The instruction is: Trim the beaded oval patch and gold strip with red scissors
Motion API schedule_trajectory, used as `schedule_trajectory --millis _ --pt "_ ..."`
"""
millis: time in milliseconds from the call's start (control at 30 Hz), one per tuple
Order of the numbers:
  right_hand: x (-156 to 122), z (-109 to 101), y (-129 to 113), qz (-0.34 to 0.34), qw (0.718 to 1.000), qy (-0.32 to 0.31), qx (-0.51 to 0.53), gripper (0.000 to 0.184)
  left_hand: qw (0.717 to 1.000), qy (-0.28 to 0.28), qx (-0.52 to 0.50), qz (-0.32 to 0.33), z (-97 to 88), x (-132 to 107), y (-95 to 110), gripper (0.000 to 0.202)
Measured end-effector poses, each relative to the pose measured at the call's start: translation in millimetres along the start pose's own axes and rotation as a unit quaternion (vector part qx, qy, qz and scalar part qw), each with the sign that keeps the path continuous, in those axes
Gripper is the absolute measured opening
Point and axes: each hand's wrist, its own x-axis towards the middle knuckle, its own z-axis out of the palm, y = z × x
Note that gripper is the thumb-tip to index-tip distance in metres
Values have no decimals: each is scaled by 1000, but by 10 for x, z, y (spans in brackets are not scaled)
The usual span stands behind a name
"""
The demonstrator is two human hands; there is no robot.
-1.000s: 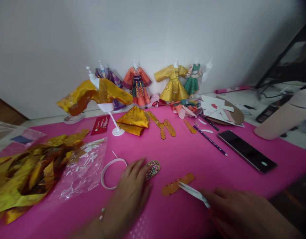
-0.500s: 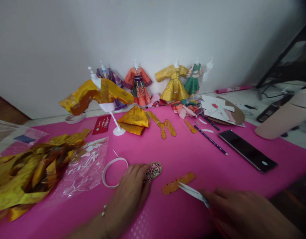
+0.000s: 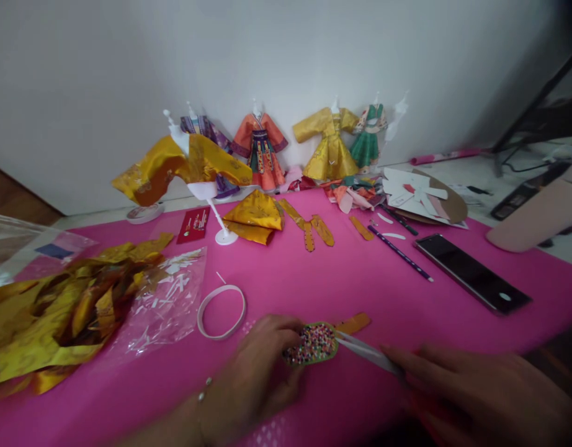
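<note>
"While the left hand (image 3: 262,365) pinches the green-rimmed oval of small multicoloured beads (image 3: 317,343) at lower centre, how should that oval handle?"

"Probably light and stiff; loose beads might spill if tilted. Grip by the rim."

"Edges and room?"

"The tips of silvery red-handled metal scissors (image 3: 372,356), grasped by the right hand (image 3: 476,385), lie at its right end, contact uncertain; a flat orange fabric strip (image 3: 355,323) shows just beyond. Open room spans the pink work surface (image 3: 295,270) at frame centre."

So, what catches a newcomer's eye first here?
Probably the bright pink table covering across the middle. At the back, an orange fabric doll robe stands left of a shiny yellow one. Nearer, the left hand holds a green-rimmed oval of multicoloured beads near metal scissors in the right hand.
</note>
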Motion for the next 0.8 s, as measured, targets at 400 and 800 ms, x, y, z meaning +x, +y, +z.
schedule_trajectory --millis 400,800 --pt "-31 28 -28 -32 999 -14 1 37 997 -61 19 33 -38 51 69 26" --pt "-3 8 -67 -28 999 15 3 37 996 -73 12 45 -6 -9 26 26"
